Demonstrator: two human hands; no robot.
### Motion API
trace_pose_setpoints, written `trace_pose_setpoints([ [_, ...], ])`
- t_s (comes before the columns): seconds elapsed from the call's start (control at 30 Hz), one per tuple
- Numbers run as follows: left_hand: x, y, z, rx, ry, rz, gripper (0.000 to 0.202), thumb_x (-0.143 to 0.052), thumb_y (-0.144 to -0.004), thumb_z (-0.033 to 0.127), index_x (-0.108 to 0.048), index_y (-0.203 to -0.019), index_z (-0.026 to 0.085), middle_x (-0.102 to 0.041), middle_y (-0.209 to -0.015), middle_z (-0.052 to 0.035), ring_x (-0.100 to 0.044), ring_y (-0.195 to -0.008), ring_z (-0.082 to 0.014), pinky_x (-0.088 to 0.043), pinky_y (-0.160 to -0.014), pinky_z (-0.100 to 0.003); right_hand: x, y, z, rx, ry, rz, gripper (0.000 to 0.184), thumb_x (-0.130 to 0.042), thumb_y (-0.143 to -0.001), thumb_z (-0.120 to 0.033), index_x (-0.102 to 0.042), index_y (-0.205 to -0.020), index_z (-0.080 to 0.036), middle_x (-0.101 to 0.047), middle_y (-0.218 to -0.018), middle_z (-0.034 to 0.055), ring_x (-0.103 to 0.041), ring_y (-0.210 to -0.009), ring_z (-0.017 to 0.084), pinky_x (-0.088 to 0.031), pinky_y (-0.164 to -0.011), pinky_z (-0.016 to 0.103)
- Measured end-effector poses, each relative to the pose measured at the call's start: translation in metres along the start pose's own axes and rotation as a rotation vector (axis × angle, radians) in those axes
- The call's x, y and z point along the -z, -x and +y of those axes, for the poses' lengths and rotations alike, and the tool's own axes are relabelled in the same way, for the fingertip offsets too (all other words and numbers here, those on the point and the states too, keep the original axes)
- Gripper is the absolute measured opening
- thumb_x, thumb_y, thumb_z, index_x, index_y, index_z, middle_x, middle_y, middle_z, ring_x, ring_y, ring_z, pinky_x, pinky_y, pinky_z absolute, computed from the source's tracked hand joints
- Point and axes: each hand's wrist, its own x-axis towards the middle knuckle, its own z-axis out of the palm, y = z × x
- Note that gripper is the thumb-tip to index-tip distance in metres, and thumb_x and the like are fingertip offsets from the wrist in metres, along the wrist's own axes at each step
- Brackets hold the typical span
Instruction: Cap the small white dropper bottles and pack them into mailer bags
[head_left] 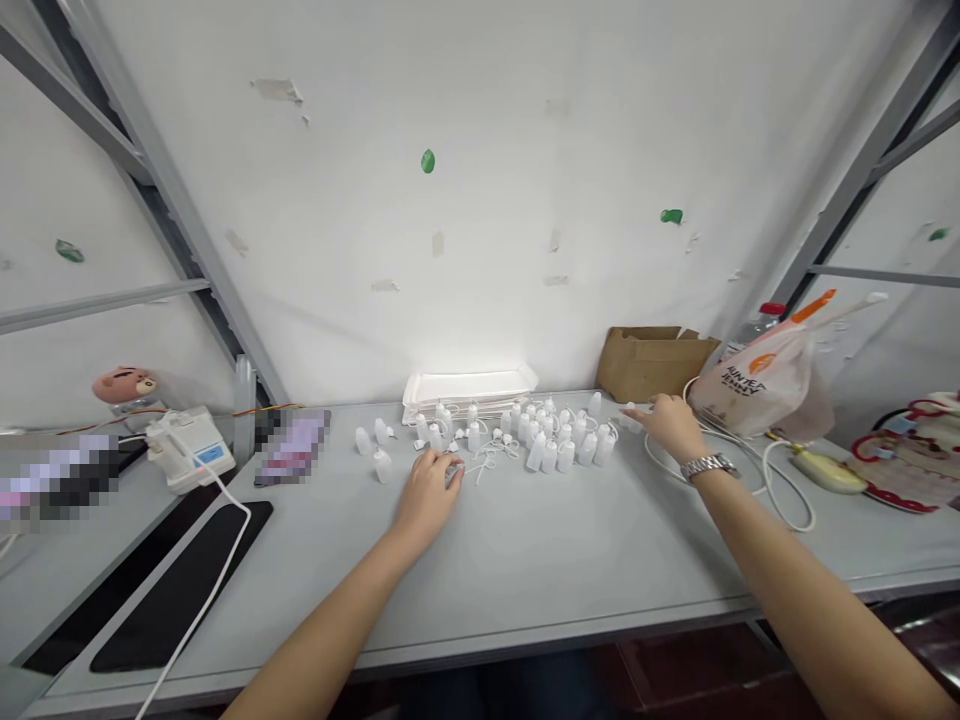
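Several small white plastic dropper bottles (555,440) stand clustered at the back middle of a grey table (525,560), with loose caps (487,455) scattered among them. My left hand (427,492) rests on the table in front of the cluster, fingers curled over a small cap or bottle I cannot make out. My right hand (670,423), with a metal watch on the wrist, reaches to the right end of the cluster, its fingers touching a small white piece (628,415). A few separate bottles (379,445) stand to the left.
A white stack of trays (469,388) lies against the wall. A cardboard box (651,360), a plastic bag (757,385) and a white cable (780,480) sit at right. A small white device (187,450) with cable and black mats (180,590) lie at left.
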Motion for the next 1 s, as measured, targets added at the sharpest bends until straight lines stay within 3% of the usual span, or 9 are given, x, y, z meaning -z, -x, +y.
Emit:
trace_pose_setpoints([
  [0.2, 0.003, -0.001, 0.003, 0.045, -0.001, -0.038, 0.019, -0.048, -0.080, 0.026, -0.065, -0.088, 0.020, -0.059, -0.088, -0.0057, -0.058, -0.084, -0.0197, -0.046, -0.078, -0.035, -0.010, 0.006, 0.002, 0.004, -0.003, -0.106, 0.028, -0.057, -0.076, -0.041, -0.061, -0.076, -0.013, -0.063, -0.081, 0.0186, -0.059, -0.073, 0.025, -0.037, -0.057, 0.033],
  [0.33, 0.004, -0.001, 0.004, 0.058, 0.003, -0.055, 0.020, -0.047, -0.081, 0.026, -0.064, -0.089, 0.020, -0.059, -0.090, -0.0059, -0.058, -0.087, -0.0205, -0.046, -0.080, -0.036, -0.004, 0.011, -0.002, -0.011, 0.053, -0.146, 0.022, -0.053, -0.080, -0.033, -0.060, -0.072, -0.013, -0.064, -0.079, 0.0153, -0.058, -0.069, 0.023, -0.035, -0.055, 0.031],
  [0.4, 0.004, -0.001, 0.005, 0.063, 0.011, -0.056, 0.020, -0.048, -0.081, 0.026, -0.064, -0.090, 0.020, -0.059, -0.091, -0.0061, -0.058, -0.088, -0.0208, -0.046, -0.080, -0.037, 0.006, 0.016, -0.011, 0.026, 0.100, -0.073, 0.022, -0.051, -0.082, -0.031, -0.060, -0.077, -0.012, -0.063, -0.084, 0.0167, -0.058, -0.073, 0.024, -0.035, -0.057, 0.031],
  [0.5, 0.004, 0.000, 0.006, 0.068, 0.052, -0.040, 0.022, -0.047, -0.081, 0.026, -0.063, -0.095, 0.020, -0.057, -0.092, -0.0057, -0.058, -0.085, -0.0195, -0.046, -0.080, -0.036, 0.029, 0.028, -0.040, 0.175, 0.066, 0.170, 0.023, -0.049, -0.084, -0.032, -0.060, -0.084, -0.012, -0.061, -0.086, 0.0158, -0.057, -0.080, 0.026, -0.038, -0.064, 0.034],
  [0.6, 0.006, -0.001, 0.011, 0.059, 0.162, -0.009, 0.026, -0.048, -0.081, 0.031, -0.060, -0.103, 0.021, -0.054, -0.094, -0.0050, -0.059, -0.080, -0.0164, -0.049, -0.075, -0.033, 0.050, 0.046, -0.087, 0.363, -0.277, 0.225, 0.024, -0.051, -0.083, -0.037, -0.058, -0.085, -0.015, -0.059, -0.083, 0.0103, -0.055, -0.074, 0.021, -0.040, -0.066, 0.032],
  [0.7, 0.009, -0.002, 0.016, 0.072, 0.345, -0.009, 0.039, -0.056, -0.077, 0.036, -0.054, -0.114, 0.023, -0.053, -0.104, -0.0064, -0.059, -0.087, -0.0166, -0.051, -0.068, -0.029, 0.055, 0.069, -0.140, 0.441, -0.656, -0.029, 0.026, -0.053, -0.081, -0.042, -0.057, -0.083, -0.017, -0.058, -0.083, 0.0063, -0.053, -0.066, 0.015, -0.042, -0.063, 0.028],
  [0.8, 0.010, -0.003, 0.017, 0.114, 0.531, -0.021, 0.054, -0.065, -0.069, 0.033, -0.050, -0.120, 0.024, -0.051, -0.116, -0.0082, -0.056, -0.102, -0.0199, -0.053, -0.071, -0.028, 0.040, 0.092, -0.179, 0.448, -0.843, -0.379, 0.025, -0.059, -0.076, -0.042, -0.058, -0.075, -0.017, -0.058, -0.079, 0.0035, -0.052, -0.067, 0.014, -0.041, -0.060, 0.027],
  [0.87, 0.009, -0.004, 0.016, 0.141, 0.602, -0.036, 0.053, -0.066, -0.068, 0.027, -0.052, -0.119, 0.023, -0.053, -0.118, -0.0086, -0.056, -0.104, -0.0215, -0.053, -0.074, -0.031, 0.026, 0.105, -0.194, 0.439, -0.925, -0.526, 0.021, -0.063, -0.073, -0.038, -0.058, -0.074, -0.017, -0.057, -0.077, 0.0021, -0.051, -0.065, 0.013, -0.041, -0.059, 0.026],
  [1.0, 0.007, -0.004, 0.011, 0.153, 0.545, -0.055, 0.039, -0.060, -0.069, 0.016, -0.062, -0.107, 0.021, -0.064, -0.103, -0.0060, -0.061, -0.094, -0.0199, -0.053, -0.077, -0.032, 0.006, 0.118, -0.201, 0.406, -1.094, -0.692, 0.017, -0.061, -0.073, -0.033, -0.060, -0.079, -0.017, -0.058, -0.074, 0.0008, -0.051, -0.063, 0.012, -0.041, -0.058, 0.026],
])
